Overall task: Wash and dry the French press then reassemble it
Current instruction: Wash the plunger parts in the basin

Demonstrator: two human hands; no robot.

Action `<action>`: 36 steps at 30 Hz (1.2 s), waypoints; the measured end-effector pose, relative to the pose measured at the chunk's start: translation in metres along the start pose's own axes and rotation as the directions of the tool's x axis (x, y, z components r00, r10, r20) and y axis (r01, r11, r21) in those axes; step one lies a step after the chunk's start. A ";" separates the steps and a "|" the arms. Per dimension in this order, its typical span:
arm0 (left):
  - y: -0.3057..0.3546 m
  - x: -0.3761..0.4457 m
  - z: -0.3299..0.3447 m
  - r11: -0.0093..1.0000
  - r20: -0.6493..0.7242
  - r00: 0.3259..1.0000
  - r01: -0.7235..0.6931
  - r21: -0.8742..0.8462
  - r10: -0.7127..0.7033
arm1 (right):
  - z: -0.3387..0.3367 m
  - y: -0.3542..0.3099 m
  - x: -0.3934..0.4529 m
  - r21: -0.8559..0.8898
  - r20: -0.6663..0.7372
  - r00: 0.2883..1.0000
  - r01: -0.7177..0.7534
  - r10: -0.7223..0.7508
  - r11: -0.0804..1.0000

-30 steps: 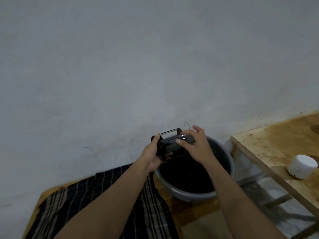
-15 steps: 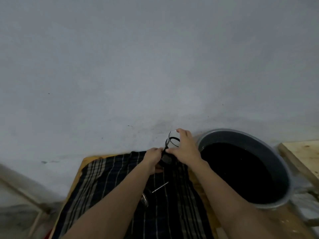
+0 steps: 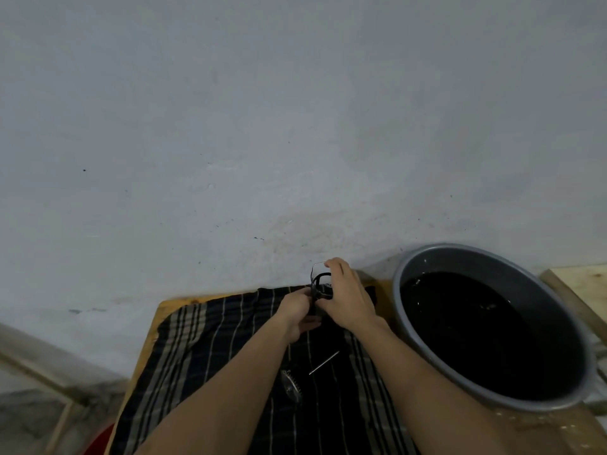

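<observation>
The French press carafe (image 3: 319,284), clear glass in a black frame, stands upright at the far edge of the dark plaid cloth (image 3: 203,349). My left hand (image 3: 297,311) grips its black handle side. My right hand (image 3: 348,298) wraps around its right side, fingers over the rim. Most of the carafe is hidden behind both hands. Between my forearms on the cloth lie the plunger's round mesh filter (image 3: 291,385) and its thin metal rod (image 3: 323,362).
A large grey basin (image 3: 486,254) filled with dark water sits to the right on the wooden table (image 3: 164,307). A grey wall rises directly behind. The corner of another wooden surface (image 3: 581,284) shows at far right. Something red (image 3: 98,441) lies at bottom left.
The carafe has moved from above the basin leftward and down onto the cloth, turning from sideways to upright. Both hands stayed on it. The view has swung left.
</observation>
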State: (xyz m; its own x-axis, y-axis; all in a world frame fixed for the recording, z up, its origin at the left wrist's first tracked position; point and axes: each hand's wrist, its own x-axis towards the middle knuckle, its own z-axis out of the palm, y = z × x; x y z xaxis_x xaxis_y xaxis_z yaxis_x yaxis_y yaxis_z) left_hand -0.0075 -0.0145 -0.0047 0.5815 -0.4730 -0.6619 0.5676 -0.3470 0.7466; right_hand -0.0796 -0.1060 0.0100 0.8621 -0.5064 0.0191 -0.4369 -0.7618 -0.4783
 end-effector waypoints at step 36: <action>-0.085 -0.104 -0.052 0.988 -0.015 0.999 0.038 0.151 -0.036 | 0.024 0.017 -0.113 -0.175 0.275 0.950 -0.104 0.150 0.979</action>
State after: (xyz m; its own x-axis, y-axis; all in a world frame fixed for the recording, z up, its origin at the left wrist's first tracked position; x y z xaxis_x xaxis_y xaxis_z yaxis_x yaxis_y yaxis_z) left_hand -0.0865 0.1063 -0.0030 0.5693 -0.4482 -0.6892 0.4945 -0.4831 0.7226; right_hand -0.1781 -0.0521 -0.0213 0.8236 -0.4842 -0.2953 -0.5626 -0.7638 -0.3165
